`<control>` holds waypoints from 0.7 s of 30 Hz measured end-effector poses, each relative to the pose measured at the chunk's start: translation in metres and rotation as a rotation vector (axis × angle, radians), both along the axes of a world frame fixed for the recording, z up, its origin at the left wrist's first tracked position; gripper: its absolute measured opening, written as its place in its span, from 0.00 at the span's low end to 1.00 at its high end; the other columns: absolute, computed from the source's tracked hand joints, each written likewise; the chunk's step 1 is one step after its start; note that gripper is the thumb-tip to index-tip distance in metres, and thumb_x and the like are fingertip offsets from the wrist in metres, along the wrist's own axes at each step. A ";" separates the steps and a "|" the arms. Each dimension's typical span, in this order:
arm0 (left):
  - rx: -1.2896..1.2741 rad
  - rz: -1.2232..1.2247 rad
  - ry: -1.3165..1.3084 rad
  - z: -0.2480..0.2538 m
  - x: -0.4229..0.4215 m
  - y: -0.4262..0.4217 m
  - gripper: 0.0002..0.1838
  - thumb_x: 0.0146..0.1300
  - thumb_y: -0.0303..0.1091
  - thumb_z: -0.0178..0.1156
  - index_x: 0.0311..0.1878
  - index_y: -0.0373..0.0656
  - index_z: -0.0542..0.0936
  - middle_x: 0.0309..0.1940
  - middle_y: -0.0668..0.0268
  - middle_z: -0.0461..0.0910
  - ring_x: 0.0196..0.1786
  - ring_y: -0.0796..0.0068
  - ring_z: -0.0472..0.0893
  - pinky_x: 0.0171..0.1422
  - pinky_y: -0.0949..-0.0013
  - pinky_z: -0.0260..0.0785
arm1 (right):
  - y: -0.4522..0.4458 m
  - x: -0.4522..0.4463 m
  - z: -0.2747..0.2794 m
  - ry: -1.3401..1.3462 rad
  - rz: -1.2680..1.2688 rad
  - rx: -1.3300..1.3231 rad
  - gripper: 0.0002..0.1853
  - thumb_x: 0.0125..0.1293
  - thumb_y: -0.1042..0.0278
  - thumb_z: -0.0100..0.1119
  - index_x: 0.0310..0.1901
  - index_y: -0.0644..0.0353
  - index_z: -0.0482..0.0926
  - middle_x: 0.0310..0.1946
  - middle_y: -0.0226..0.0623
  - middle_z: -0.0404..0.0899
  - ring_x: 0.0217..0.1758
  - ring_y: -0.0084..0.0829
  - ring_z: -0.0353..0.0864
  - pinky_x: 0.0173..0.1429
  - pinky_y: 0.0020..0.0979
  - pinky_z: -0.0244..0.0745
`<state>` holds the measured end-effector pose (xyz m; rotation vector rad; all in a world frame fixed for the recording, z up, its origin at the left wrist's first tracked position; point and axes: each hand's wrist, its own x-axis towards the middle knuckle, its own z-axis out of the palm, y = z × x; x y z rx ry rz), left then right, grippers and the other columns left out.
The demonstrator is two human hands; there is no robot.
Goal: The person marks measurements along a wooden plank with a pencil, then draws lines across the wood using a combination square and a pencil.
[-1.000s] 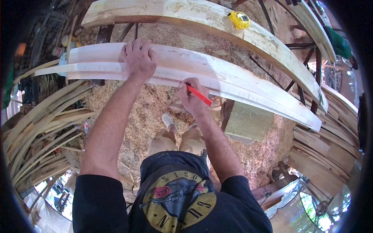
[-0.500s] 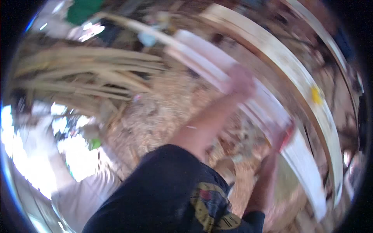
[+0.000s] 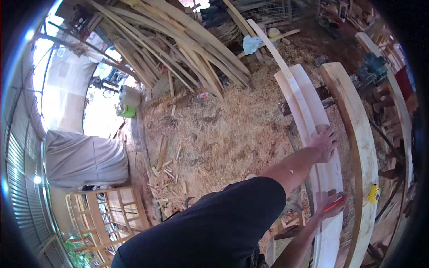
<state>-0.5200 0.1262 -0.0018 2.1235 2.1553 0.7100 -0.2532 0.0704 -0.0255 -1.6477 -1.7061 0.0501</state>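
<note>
A pale, curved wooden board [image 3: 304, 76] runs down the right side of the view, with a long thin wooden strip [image 3: 273, 50] lying along it and sticking out past its far end. My left hand [image 3: 325, 144] rests on top of the board with its fingers somewhat spread. Closer to me, my right hand [image 3: 330, 205] is closed around a slim red pencil [image 3: 333, 204] and also lies against the board. Its fingertips are partly hidden. To the right, a thicker timber beam [image 3: 353, 111] carries a yellow tape measure [image 3: 374, 193].
Long planks [image 3: 187, 38] are stacked at the back. Wood shavings [image 3: 210, 129] and offcuts cover the ground. At left are a covered bulky object [image 3: 87, 156] and a wooden frame [image 3: 107, 214]. A green machine or vise [image 3: 373, 67] sits beyond the beam.
My view has swung round, and the earlier blur is gone; the board now runs more upright in view. Both hands remain on it, the red pencil still in the right.
</note>
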 end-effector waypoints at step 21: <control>-0.098 -0.011 0.090 0.007 -0.003 -0.001 0.22 0.65 0.49 0.58 0.55 0.47 0.85 0.59 0.58 0.79 0.73 0.49 0.66 0.82 0.38 0.52 | 0.009 0.006 -0.011 -0.043 0.097 -0.009 0.31 0.70 0.43 0.67 0.67 0.54 0.78 0.59 0.45 0.86 0.59 0.52 0.86 0.64 0.52 0.80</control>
